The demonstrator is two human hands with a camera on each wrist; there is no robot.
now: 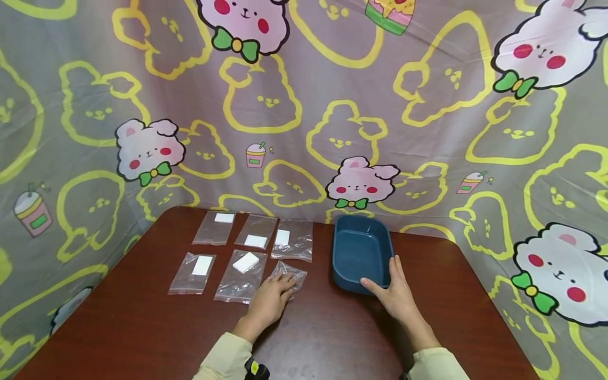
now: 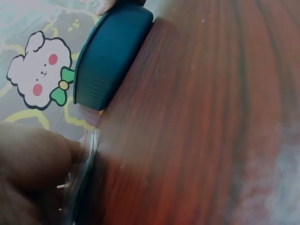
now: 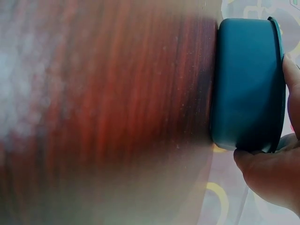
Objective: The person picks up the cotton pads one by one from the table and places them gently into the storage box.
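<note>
My left hand (image 1: 272,296) rests palm down on a small clear plastic bag (image 1: 295,273), its fingers extended over it and hiding part of the bag. That bag's edge also shows beside the hand in the left wrist view. With the right hand (image 1: 398,293) I hold the near right corner of a deep blue plastic tray (image 1: 357,287), thumb at the near rim and fingers along the right side. Inside, the tray shows only its bare bottom. Two clear bags lie close to the left hand: one with a white block (image 1: 245,262), another with a white rectangle (image 1: 282,237).
Farther left on the brown wooden table (image 1: 313,338) lie more clear bags with white rectangles, among them a front left bag (image 1: 189,279) and a back left bag (image 1: 209,232). A patterned cloth (image 1: 285,105) with cartoon rabbits hangs behind and around the table.
</note>
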